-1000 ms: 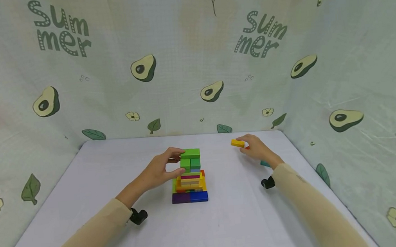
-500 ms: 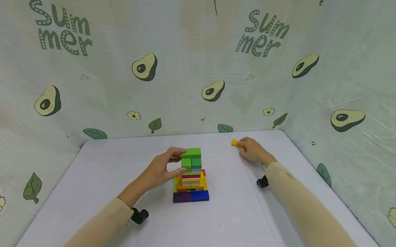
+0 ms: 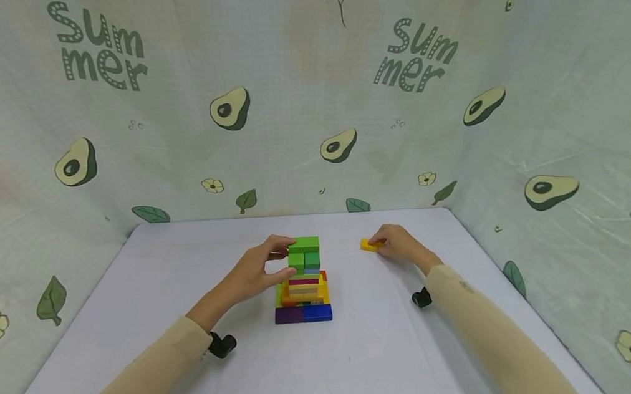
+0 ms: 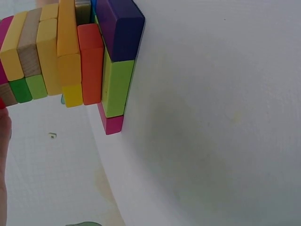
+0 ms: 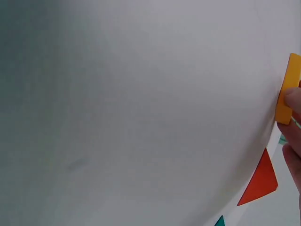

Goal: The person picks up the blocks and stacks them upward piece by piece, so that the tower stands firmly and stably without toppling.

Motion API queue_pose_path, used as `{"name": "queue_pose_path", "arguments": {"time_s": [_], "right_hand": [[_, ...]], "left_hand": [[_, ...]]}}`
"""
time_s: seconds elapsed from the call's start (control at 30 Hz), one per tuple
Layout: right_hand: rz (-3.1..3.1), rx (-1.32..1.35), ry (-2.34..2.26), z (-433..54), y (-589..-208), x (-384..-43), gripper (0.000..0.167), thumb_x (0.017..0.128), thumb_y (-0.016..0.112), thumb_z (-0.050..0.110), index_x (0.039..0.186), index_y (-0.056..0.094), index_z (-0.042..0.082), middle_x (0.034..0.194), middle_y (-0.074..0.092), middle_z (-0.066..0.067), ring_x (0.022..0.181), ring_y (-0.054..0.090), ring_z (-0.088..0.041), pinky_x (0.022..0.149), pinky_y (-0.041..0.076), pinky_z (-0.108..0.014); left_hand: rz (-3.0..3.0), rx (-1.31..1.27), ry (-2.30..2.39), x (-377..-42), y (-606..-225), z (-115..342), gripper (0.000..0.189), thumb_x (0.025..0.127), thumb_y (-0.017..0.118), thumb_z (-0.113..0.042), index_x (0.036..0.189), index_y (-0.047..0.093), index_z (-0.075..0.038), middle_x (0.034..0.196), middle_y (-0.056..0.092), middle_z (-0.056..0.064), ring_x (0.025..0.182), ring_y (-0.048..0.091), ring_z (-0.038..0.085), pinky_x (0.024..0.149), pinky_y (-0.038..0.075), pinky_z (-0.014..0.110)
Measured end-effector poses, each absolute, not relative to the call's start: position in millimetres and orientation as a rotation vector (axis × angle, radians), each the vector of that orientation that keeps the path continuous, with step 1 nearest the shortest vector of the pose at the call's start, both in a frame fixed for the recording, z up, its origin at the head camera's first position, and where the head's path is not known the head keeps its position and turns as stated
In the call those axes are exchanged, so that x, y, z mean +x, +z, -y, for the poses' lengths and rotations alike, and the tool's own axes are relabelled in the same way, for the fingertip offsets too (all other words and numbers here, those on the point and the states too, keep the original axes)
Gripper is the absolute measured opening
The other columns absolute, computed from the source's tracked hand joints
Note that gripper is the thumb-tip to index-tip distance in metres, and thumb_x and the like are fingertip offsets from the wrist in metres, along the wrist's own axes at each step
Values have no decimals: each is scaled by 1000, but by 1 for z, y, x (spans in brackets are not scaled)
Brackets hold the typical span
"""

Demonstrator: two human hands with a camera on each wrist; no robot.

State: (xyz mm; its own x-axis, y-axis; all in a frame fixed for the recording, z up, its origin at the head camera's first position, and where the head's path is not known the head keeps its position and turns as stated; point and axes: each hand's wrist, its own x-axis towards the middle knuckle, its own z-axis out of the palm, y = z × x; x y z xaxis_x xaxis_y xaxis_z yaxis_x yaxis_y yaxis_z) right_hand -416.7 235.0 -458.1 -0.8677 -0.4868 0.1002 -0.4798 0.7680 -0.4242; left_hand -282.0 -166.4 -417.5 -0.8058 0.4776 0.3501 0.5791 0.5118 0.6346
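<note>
In the head view a tower of coloured wooden blocks (image 3: 303, 281) stands mid-table, on a purple block (image 3: 289, 316) and a blue block (image 3: 317, 313). A bright green block (image 3: 304, 245) lies across its top. My left hand (image 3: 256, 268) is at the tower's upper left side, index fingertip by the top block and thumb against the side lower down. My right hand (image 3: 401, 243) pinches a yellow block (image 3: 367, 245) low over the table, right of the tower. In the right wrist view the thumb lies on this yellow block (image 5: 284, 106).
The right wrist view shows a red triangular block (image 5: 261, 181) and the tip of a teal piece (image 5: 220, 221) near my right hand. A patterned cloth (image 3: 290, 161) hangs behind the white table (image 3: 331, 371). Orange, lime and pink blocks show low on the tower in the left wrist view.
My right hand has taken hold of the yellow block and moved it nearer to me and slightly left. My left hand has stayed at the tower, which looks the same.
</note>
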Motion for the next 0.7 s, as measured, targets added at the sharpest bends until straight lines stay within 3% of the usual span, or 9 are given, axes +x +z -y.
{"name": "queue_pose_path", "arguments": {"time_s": [0.23, 0.4, 0.7], "right_hand": [[-2934, -868, -644, -231, -460, -400, 25, 93, 78, 2, 118, 80, 2, 117, 76, -14, 110, 70, -32, 102, 58, -52], [-2899, -935, -673, -225, -452, -383, 26, 95, 77, 5, 120, 80, 6, 117, 77, -8, 109, 71, -27, 100, 59, -49], [-2978, -1204, -798, -193, -388, -335, 28, 97, 79, 10, 125, 79, 13, 119, 76, 0, 110, 69, -21, 98, 61, -42]], "left_hand": [[2621, -917, -1162, -281, -416, 167, 63, 98, 80, -31, 150, 47, -23, 142, 64, 8, 129, 65, 31, 107, 56, 48], [2628, -913, -1173, -280, -416, 167, 63, 98, 80, -30, 151, 46, -23, 143, 63, 9, 130, 64, 32, 107, 55, 53], [2656, -886, -1170, -281, -416, 167, 63, 98, 80, -32, 151, 46, -26, 143, 63, 6, 131, 64, 29, 107, 56, 46]]}}
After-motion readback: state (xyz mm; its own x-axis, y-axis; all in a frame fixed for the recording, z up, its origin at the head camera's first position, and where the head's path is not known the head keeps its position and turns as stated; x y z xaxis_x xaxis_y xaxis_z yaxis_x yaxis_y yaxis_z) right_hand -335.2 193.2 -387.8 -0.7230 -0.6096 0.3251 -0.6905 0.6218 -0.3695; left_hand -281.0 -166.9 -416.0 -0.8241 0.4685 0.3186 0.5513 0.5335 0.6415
